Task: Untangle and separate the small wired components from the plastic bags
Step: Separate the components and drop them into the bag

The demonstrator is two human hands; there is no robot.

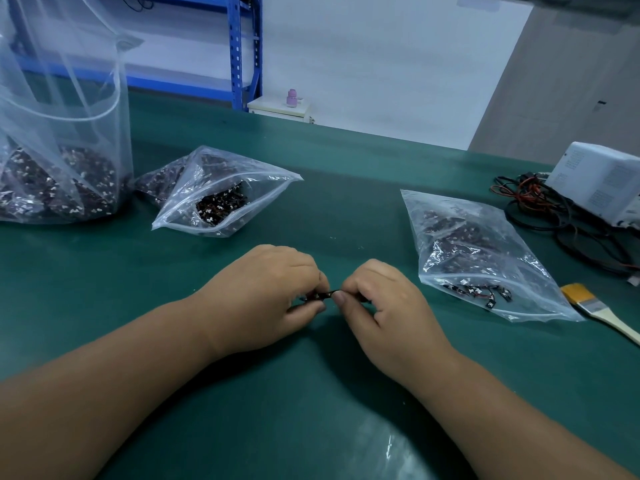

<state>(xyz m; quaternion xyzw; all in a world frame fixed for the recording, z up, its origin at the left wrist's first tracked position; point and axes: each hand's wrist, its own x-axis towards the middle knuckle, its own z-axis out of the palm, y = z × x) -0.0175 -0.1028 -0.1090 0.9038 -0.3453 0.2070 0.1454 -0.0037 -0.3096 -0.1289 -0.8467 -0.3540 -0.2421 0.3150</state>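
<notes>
– Both bare forearms point(104, 393) lay nearest the lens, flat on the dark green bench mat point(311, 209). What were the hands doing?

– The left hand point(273, 292) and the right hand point(384, 299) met almost knuckle to knuckle, each pinching one end of a small black wired component point(327, 293). The right fingertips point(339, 299) were pressed together on the wire. The remaining fingers curled under, so I could not tell what else they hid.

– And the rest of the stock?

– Beyond the fingers and to their left sat an open clear zip-lock plastic bag point(221, 199) full of dark components. Further left stood a tall clear plastic sack point(59, 168), also loaded. To the right of the fingers lay a flat clear zip bag point(478, 258) with a few loose pieces near its lower edge. Past it was a yellow-bristled brush with a pale handle point(595, 306).

– How would that piece handle?

– Light and limp, I judged. Its thin leads looked easy to kink or to tear from the connector. Better to hold the stiff plastic ends just beside the fingertips and ease the loop open than to drag on the wire itself.
</notes>
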